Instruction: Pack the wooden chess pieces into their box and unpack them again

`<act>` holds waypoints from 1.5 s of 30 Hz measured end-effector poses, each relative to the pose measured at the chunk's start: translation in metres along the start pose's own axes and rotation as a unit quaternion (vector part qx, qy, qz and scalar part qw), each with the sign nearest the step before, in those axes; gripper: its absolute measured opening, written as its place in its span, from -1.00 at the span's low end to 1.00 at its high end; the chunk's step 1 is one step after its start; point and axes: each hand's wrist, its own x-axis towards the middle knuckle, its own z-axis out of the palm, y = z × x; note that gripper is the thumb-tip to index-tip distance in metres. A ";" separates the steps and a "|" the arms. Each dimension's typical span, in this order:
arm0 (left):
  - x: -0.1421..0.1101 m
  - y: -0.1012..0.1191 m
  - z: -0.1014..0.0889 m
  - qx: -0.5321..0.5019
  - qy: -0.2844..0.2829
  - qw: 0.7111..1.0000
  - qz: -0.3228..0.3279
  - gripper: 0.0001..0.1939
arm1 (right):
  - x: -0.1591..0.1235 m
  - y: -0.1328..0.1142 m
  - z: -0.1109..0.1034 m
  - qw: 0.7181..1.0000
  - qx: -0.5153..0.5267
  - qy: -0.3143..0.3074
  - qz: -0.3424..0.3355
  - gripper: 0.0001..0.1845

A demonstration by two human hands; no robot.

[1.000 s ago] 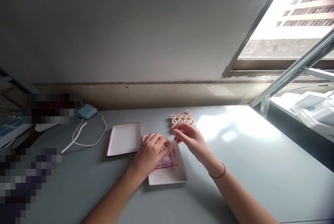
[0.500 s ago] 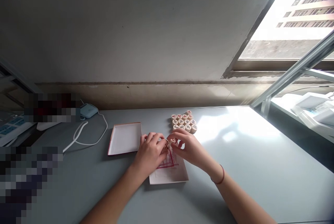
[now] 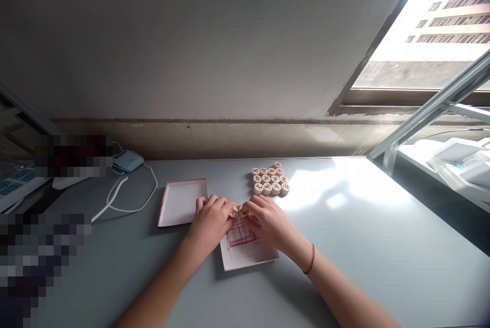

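Observation:
My left hand (image 3: 212,220) is closed at the far left corner of a shallow white box tray (image 3: 250,262), its fingertips on a round wooden Chinese chess piece (image 3: 234,211) with a red character. Right beside that piece is a second chess piece (image 3: 243,211), partly covered by the fingers of my right hand (image 3: 267,222), which are closed on it. Red grid lines (image 3: 241,234) are drawn on the tray's floor. Beyond my hands stands a block of several chess pieces (image 3: 275,178) in rows, face up, some red and some black.
An open box lid (image 3: 184,202), white inside, lies left of the tray. A white cable (image 3: 153,185) runs from a light-blue device (image 3: 130,160) at the back left. A wall (image 3: 214,139) borders the grey table (image 3: 363,246); metal framing (image 3: 401,136) rises at right.
Both hands have shifted slightly; my left hand moved left and my right hand closed in toward the tray's far edge. Two pieces now show side by side there. The tray turned a little.

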 end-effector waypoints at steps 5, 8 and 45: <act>0.003 -0.007 0.005 0.021 0.032 0.999 0.011 -0.82 | 0.003 -0.002 0.000 0.999 0.029 0.030 -0.002 -0.96; 0.006 -0.015 0.005 0.030 0.038 0.999 0.018 -0.83 | 0.007 0.005 -0.009 0.993 0.090 0.076 0.023 -0.92; 0.045 0.020 -0.009 -0.255 0.175 0.942 0.135 -0.62 | 0.038 0.023 -0.064 0.854 0.452 -0.051 0.253 -0.59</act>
